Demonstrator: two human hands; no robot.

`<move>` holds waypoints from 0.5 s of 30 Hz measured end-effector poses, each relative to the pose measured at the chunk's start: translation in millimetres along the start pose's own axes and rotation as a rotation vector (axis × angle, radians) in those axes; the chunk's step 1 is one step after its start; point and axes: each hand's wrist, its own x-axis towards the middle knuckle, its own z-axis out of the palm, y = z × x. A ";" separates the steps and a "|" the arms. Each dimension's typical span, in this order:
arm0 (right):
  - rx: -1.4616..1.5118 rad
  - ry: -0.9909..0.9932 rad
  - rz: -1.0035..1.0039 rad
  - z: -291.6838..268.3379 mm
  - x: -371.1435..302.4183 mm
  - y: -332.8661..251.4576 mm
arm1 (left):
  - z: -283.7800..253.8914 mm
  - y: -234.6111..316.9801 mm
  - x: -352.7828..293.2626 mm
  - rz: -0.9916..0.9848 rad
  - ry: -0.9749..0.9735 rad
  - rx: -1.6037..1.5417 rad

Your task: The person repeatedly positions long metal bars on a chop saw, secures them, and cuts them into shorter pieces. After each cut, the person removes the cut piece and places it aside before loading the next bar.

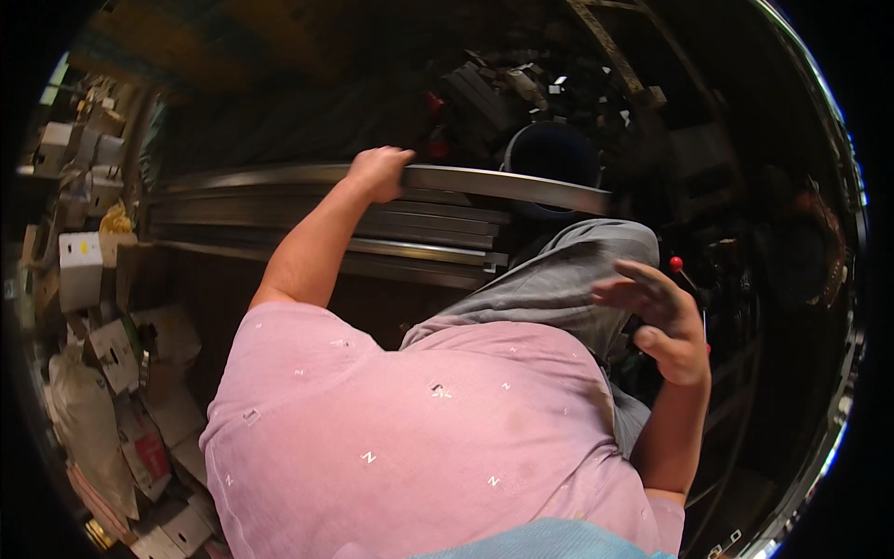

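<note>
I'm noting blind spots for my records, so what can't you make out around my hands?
Head view: full grip of the left hand on the long silver metal bar, hidden by the hand itself.
Head view: the bar's right end, blurred.
Head view: fingertips of the raised right hand, blurred.
Head view: the inside of the round dark-blue container, lost in shadow.

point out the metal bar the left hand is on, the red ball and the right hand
Metal bar (494,183): head view, its face right of the left hand (377,174).
Red ball (676,264): head view, its rounded middle.
Right hand (678,326): head view, mid-hand, near the thumb.
</note>
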 end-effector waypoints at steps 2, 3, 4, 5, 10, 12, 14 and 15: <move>-0.058 0.195 -0.024 -14.0 -33.7 -4.6 | 38.1 -38.6 9.0 -0.122 -0.092 -0.014; -0.093 0.311 -0.021 -19.7 -47.3 -6.4 | 62.1 -60.3 9.0 -0.154 -0.119 0.045; -0.140 0.383 -0.003 -27.1 -61.4 -5.2 | 89.0 -83.7 4.5 -0.200 -0.114 0.055; -0.135 0.440 0.012 -34.0 -78.5 -1.1 | 102.0 -94.4 5.8 -0.262 -0.177 0.064; -0.096 0.645 0.075 -37.4 -126.9 17.8 | 135.8 -128.5 10.9 -0.457 -0.363 0.128; -0.071 0.690 0.109 -33.9 -134.7 27.0 | 139.3 -127.8 19.7 -0.515 -0.366 0.122; -0.047 0.713 0.137 -29.0 -138.4 35.8 | 140.3 -121.1 31.1 -0.631 -0.335 0.060; -0.062 0.722 0.160 -26.0 -138.8 41.3 | 139.8 -115.1 36.4 -0.576 -0.377 0.032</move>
